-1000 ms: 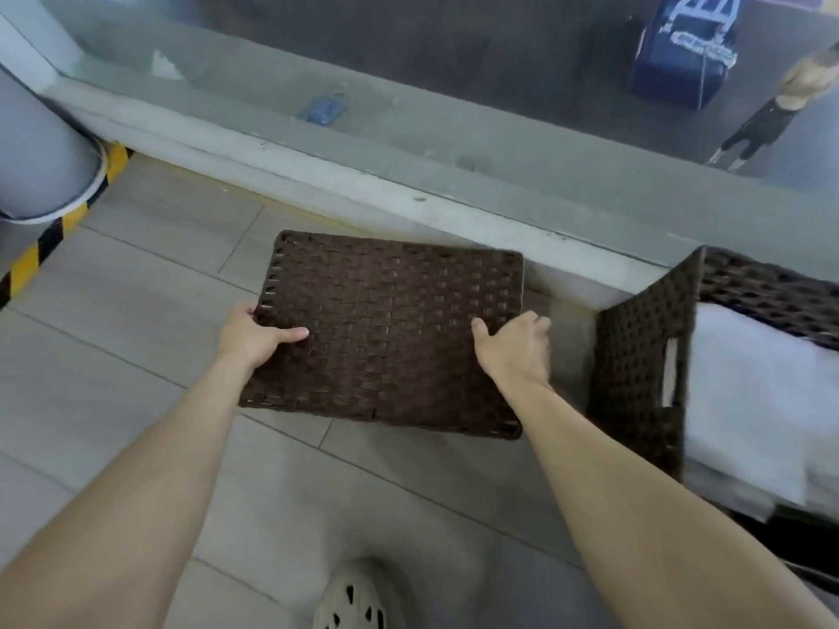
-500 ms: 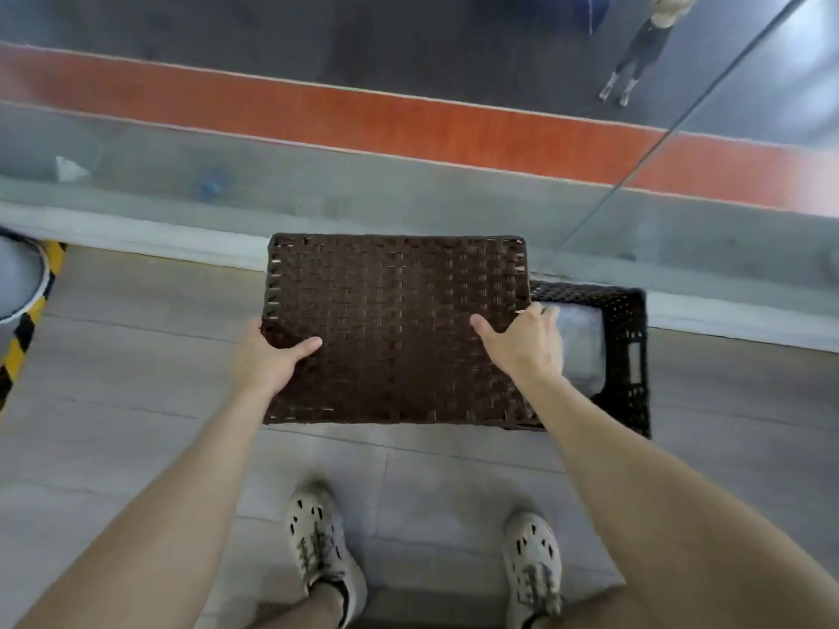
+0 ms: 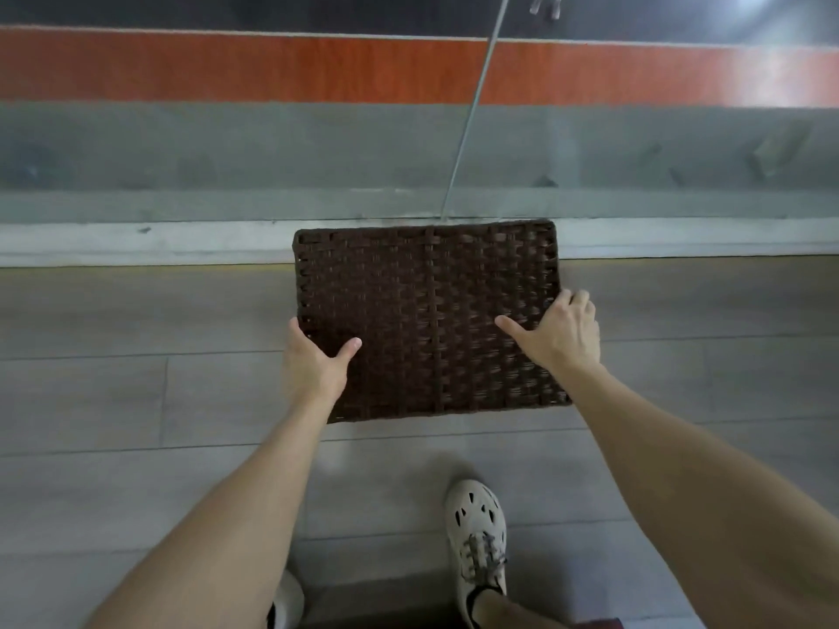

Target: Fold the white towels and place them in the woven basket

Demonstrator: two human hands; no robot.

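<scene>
Nearest the camera: a pale perforated right shoe (image 3: 476,533) on the floor (image 3: 136,392), with the toe of the left shoe (image 3: 288,601) only partly in frame. Two bare forearms reach forward from the bottom corners.

Left hand (image 3: 315,363): thumb on top of the weave, fingers hidden under the left edge, so the grip is closed on the woven panel (image 3: 426,311). Right hand (image 3: 560,331): thumb splayed across the top, fingers curled over the right edge, also closed on the panel.

The panel is a dark brown flat rectangle, straight ahead between the hands. Its long axis runs left to right across the person, and the hands hold the two short ends on the near half. The left hand sits a bit closer to the body than the right. It is probably the lid or top of the woven basket. The basket body is not visible, and whether it sits under the panel cannot be told. No white towels are in view.

The next move likely depends on keeping the panel level and square along that left-right axis. Neither hand is clearly better placed.

Beyond that, grey plank floor, then a pale ledge (image 3: 136,240) touching the panel's far edge in this view. Behind it is a glass wall (image 3: 227,152) with a thin vertical seam (image 3: 467,120), and farthest off an orange band (image 3: 227,68).
</scene>
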